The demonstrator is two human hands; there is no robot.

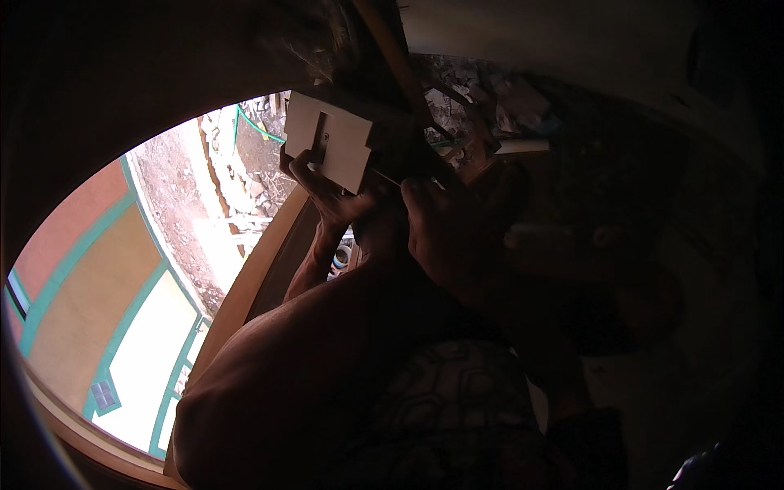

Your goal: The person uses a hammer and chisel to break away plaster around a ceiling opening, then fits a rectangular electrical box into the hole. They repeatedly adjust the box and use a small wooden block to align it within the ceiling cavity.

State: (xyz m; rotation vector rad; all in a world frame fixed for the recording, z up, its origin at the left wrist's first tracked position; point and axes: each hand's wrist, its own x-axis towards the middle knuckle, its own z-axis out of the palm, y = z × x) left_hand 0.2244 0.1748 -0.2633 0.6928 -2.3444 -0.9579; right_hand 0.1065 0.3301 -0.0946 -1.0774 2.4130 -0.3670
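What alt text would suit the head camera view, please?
A person's left hand holds a pale, slotted box; the right hand is close beside it, in deep shadow. At left, bright daylight shows rubble and a teal-trimmed building.

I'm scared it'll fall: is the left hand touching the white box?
Touching. The head view shows the left hand with fingers against the white box.

No readable lettering anywhere right now! Pale front of white box (347, 151) catches light: nothing legible on it. Painted wall (106, 278) outside, bright: plain colour bands, no sign to read. Small round thing (340, 257) below (too tiny to tell any label). Right side: too dark for reading.
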